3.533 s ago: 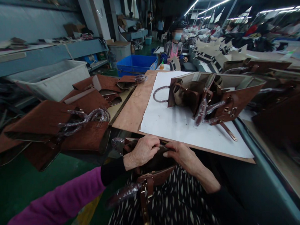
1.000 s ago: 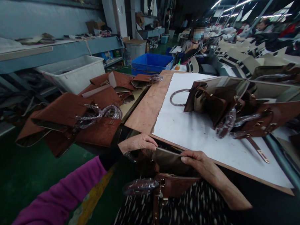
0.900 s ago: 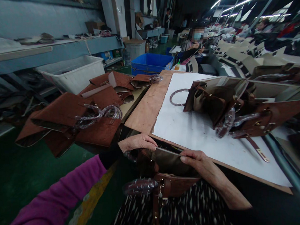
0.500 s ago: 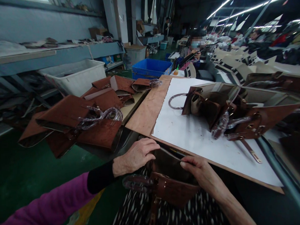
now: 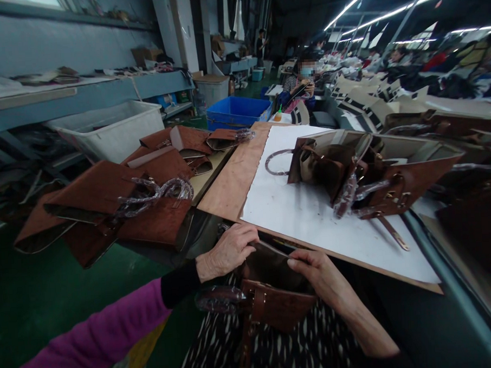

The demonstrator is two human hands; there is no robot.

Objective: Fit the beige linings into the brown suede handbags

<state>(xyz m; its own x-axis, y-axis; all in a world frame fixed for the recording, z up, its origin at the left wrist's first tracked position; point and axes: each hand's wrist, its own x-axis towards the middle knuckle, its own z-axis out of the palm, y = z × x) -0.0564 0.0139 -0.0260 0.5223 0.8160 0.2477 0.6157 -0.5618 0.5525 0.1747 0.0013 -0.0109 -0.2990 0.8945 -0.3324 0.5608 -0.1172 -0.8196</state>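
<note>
A brown handbag rests open on my lap, its plastic-wrapped handle hanging out to the left and a strap dangling down the front. My left hand pinches the far rim of the bag at its left end. Farther right along that same rim, my right hand grips the edge between thumb and fingers. The rim is pulled straight between the two hands. The dark inside of the bag shows below it, and its bottom is hidden.
White paper covers a wooden board; open brown handbags stand on it. Several more brown bags lie piled at left. Behind are a white bin, a blue bin and a seated person.
The view has turned slightly right, so the surroundings sit farther left. Both hands keep hold of the bag's rim, with little change in their grip.
</note>
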